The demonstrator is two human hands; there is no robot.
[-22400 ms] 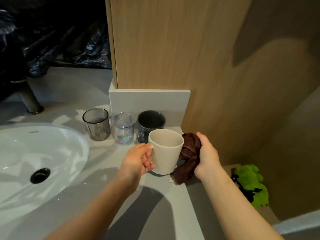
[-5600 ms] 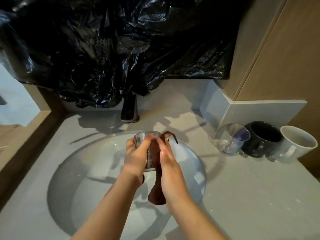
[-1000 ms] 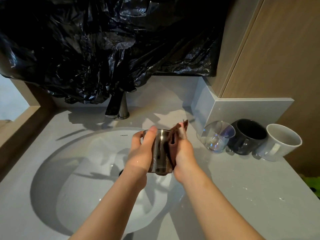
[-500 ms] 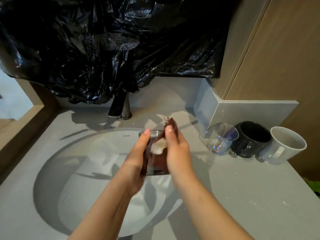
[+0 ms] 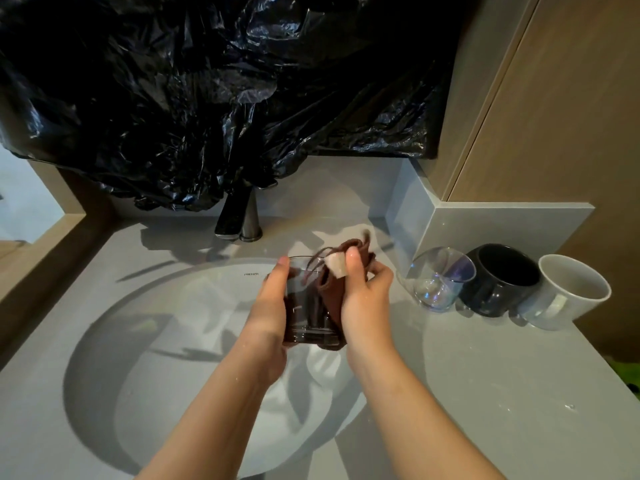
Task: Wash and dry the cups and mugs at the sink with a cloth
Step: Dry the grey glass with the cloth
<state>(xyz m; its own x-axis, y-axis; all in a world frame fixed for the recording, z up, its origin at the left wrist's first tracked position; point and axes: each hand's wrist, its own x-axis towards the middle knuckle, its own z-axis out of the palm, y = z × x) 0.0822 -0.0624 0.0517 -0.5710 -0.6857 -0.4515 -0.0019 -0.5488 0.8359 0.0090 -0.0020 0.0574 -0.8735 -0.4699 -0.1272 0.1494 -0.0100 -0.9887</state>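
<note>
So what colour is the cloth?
The cloth is dark reddish brown, clearest in the head view.

Faucet (image 5: 242,216) top under black plastic (image 5: 207,98); glass (image 5: 302,313) partly behind cloth (image 5: 331,295) (green object (image 5: 630,370) cut at right edge).

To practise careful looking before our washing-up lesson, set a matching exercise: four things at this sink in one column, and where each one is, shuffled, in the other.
1 smoky glass
2 brown cloth
3 dark mug
4 white mug

A farthest right on the counter
B gripped by the left hand over the sink
C between the clear glass and the white mug
D held by the right hand against the smoky glass

Pairs: 1-B, 2-D, 3-C, 4-A
</note>
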